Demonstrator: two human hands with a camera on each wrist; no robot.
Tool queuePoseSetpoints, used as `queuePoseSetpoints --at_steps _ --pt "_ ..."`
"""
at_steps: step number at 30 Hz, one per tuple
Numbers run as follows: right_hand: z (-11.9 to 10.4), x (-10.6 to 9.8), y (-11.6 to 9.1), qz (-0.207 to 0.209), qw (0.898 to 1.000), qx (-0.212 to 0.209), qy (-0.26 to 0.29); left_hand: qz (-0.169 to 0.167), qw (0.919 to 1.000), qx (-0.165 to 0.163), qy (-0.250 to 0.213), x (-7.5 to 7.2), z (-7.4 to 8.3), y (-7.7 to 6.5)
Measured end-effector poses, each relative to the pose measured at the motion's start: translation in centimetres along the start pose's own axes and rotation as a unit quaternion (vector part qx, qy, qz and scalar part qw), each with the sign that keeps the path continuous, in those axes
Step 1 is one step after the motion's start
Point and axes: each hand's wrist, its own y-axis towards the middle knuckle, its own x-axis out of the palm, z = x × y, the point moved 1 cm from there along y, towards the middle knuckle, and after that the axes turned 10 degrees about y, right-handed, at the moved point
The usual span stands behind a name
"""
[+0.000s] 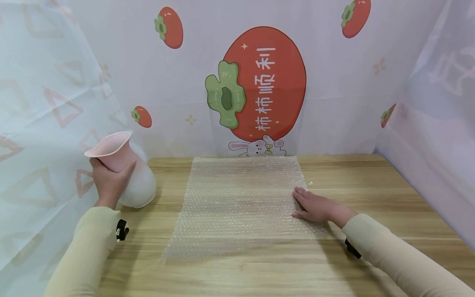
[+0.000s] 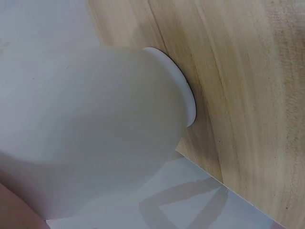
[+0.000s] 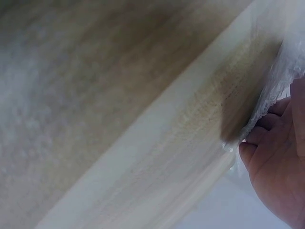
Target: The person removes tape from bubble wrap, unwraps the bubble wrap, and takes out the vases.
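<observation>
A vase [image 1: 142, 181], pink at its flared rim and white lower down, leans at the left side of the table. My left hand [image 1: 109, 178] grips it round the neck, with the thumb across the near side. In the left wrist view the vase's pale body [image 2: 105, 119] fills much of the picture, its base ring close over the wood. A clear sheet of bubble wrap [image 1: 241, 202] lies spread out in the middle. On its right edge rests my right hand [image 1: 315, 206], fingers extended. The right wrist view shows that hand [image 3: 279, 162] right at the crinkled wrap [image 3: 281, 71].
The wooden table [image 1: 356, 181] backs onto a white cloth [image 1: 167, 82] printed with persimmons. Similar cloth [image 1: 37, 123] hangs along the left side, close to the vase, and more cloth [image 1: 441, 136] bounds the right side.
</observation>
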Motion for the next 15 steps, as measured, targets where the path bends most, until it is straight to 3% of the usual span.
queuePoseSetpoints --at_steps 5,15 --pt "0.13 0.05 0.03 0.000 1.000 0.001 0.001 0.012 0.9999 -0.004 -0.011 0.01 0.06 -0.23" --pt "0.18 -0.02 0.04 0.002 1.000 0.000 0.004 0.072 0.9968 0.006 -0.034 -0.03 0.44 -0.69"
